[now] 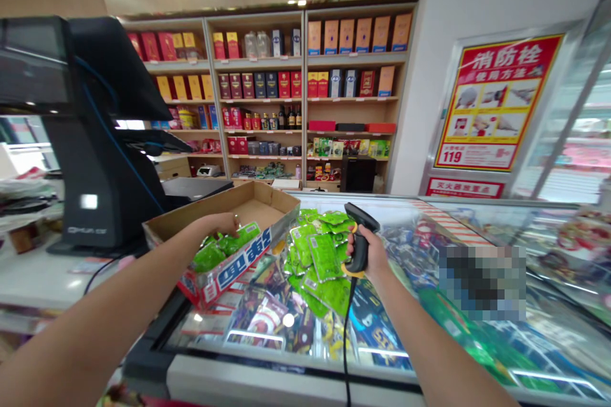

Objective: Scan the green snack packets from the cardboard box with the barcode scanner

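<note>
My right hand is closed round the grip of a black barcode scanner, whose head points left over a heap of green snack packets lying on the glass freezer lid. The scanner's cable hangs down toward the front edge. My left hand reaches into a shallow cardboard box and rests on the green packets inside it. Its fingers are curled over them, and I cannot tell whether they grip one.
A black till terminal stands at the left on a white counter. Wooden shelves of boxed goods and bottles fill the back wall. A red fire-hydrant poster hangs at right. The freezer holds many wrapped products under the glass.
</note>
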A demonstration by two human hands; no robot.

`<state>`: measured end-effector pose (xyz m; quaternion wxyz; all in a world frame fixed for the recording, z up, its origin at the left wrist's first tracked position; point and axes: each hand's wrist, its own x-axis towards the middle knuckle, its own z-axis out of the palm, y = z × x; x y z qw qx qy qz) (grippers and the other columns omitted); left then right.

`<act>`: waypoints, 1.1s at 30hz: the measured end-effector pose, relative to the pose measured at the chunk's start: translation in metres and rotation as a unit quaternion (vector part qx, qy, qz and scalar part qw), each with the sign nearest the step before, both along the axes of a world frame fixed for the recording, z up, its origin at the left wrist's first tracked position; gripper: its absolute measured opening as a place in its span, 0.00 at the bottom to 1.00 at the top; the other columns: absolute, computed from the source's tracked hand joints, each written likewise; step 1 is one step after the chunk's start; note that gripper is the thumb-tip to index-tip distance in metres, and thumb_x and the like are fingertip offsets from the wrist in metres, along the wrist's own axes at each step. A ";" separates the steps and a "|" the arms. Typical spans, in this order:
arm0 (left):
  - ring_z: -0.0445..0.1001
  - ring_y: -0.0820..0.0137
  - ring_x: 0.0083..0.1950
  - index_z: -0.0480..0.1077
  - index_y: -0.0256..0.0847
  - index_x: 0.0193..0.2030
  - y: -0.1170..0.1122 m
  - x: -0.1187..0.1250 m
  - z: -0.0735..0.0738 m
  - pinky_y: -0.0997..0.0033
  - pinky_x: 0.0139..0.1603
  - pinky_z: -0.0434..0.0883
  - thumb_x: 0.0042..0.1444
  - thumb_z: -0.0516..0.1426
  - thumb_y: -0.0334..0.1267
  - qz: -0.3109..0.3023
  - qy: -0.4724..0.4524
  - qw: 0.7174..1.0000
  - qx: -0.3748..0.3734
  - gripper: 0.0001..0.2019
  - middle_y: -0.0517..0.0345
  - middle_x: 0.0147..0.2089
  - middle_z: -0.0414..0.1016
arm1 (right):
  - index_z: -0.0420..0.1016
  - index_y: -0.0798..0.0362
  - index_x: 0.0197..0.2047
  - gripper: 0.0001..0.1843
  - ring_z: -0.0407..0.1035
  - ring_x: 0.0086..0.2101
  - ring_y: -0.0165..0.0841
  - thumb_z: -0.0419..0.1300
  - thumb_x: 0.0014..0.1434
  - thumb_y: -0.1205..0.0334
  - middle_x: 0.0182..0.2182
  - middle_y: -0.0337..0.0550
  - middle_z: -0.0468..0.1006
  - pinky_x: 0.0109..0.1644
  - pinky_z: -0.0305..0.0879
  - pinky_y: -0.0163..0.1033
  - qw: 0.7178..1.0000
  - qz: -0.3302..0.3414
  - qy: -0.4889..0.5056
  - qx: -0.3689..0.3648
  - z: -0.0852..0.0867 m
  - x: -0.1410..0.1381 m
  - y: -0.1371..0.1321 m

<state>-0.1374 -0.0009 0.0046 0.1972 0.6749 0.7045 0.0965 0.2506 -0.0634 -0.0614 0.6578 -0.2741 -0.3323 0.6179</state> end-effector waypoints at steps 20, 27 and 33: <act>0.74 0.70 0.24 0.73 0.36 0.27 -0.024 0.164 -0.060 0.72 0.27 0.69 0.35 0.67 0.49 0.019 -0.552 0.801 0.231 0.18 0.57 0.23 0.76 | 0.73 0.54 0.34 0.15 0.65 0.14 0.27 0.65 0.48 0.52 0.18 0.36 0.74 0.16 0.66 0.32 0.989 0.101 -0.089 0.053 0.004 0.004 -0.010; 0.79 0.63 0.35 0.79 0.37 0.28 -0.021 0.147 -0.071 0.68 0.40 0.73 0.44 0.62 0.40 -0.017 -0.398 0.874 0.280 0.09 0.53 0.30 0.81 | 0.72 0.55 0.34 0.16 0.67 0.14 0.28 0.66 0.49 0.52 0.18 0.38 0.74 0.16 0.64 0.31 0.956 0.170 -0.227 0.077 0.007 0.005 -0.020; 0.79 0.63 0.38 0.80 0.40 0.30 -0.035 0.143 -0.058 0.67 0.45 0.73 0.50 0.58 0.36 -0.063 -0.305 0.895 0.320 0.08 0.55 0.34 0.82 | 0.73 0.56 0.33 0.15 0.66 0.13 0.28 0.65 0.50 0.52 0.17 0.38 0.73 0.14 0.62 0.30 0.940 0.152 -0.290 0.096 0.009 0.005 -0.024</act>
